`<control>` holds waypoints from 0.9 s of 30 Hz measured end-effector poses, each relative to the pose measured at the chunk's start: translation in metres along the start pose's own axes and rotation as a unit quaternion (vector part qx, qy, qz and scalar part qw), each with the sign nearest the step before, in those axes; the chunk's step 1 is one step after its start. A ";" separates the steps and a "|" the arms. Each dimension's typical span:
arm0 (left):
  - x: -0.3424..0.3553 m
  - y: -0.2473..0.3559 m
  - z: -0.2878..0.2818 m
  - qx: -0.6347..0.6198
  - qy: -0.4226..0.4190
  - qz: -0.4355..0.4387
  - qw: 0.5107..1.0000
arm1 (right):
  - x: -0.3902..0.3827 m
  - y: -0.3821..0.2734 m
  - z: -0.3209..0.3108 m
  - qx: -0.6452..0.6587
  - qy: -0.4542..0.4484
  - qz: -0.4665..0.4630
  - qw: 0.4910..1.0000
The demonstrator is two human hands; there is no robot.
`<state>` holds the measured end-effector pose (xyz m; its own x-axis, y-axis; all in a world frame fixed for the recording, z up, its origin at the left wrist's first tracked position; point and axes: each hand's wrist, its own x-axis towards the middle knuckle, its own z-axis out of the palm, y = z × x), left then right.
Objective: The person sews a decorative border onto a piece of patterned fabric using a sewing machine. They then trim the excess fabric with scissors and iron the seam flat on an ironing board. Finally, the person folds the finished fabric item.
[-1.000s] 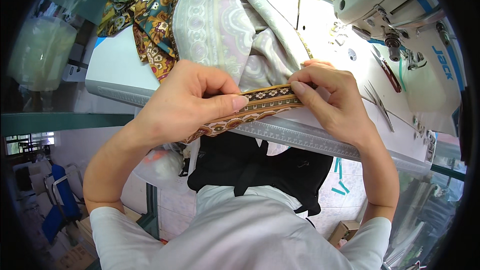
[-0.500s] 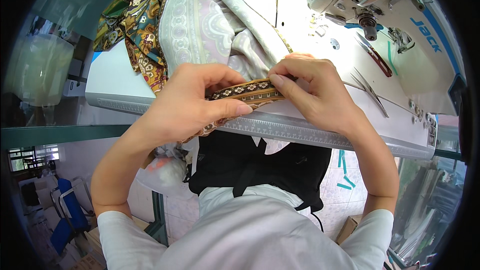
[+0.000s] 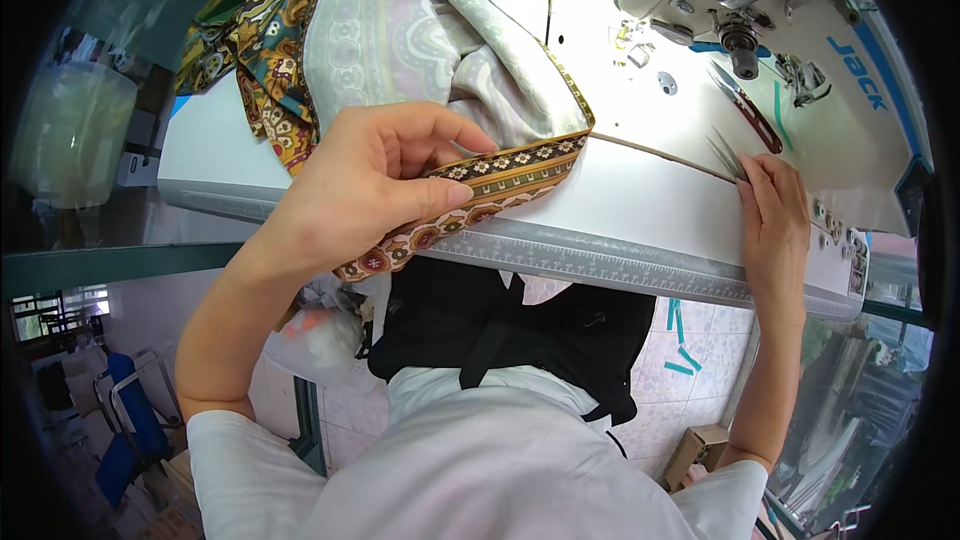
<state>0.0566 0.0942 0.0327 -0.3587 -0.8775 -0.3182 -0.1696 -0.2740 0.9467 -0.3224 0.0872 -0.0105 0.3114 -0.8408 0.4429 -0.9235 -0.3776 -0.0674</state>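
Sewing machine (image 3: 790,30) top beyond upper edge

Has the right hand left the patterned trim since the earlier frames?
Yes. The right hand went rightward off the patterned trim toward the sewing machine.

Patterned trim band (image 3: 500,175) — woven cloth, matt; pale folded fabric (image 3: 400,50) soft and matt. Desk (image 3: 640,200) smooth, slightly glossy white. Sewing machine (image 3: 780,30) — glossy painted casing, bare metal parts.
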 end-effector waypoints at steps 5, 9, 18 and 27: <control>-0.003 -0.005 0.006 -0.020 0.000 0.034 0.999 | 0.002 0.009 0.007 0.019 0.020 0.005 1.000; -0.003 -0.011 0.008 -0.031 0.013 0.055 0.998 | 0.009 0.025 0.012 0.040 0.053 0.048 0.997; -0.004 -0.015 0.008 -0.041 0.042 0.041 0.997 | 0.034 0.057 0.022 -0.004 0.027 0.055 0.998; -0.010 -0.019 0.011 -0.012 0.089 0.056 0.994 | 0.010 0.086 0.005 0.189 0.023 0.239 0.952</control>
<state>0.0538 0.1125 0.0173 -0.2060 -0.9581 -0.1990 -0.1144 -0.1784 0.9773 -0.3979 0.0443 -0.0163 -0.1418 -0.9371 0.3190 -0.8082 -0.0765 -0.5840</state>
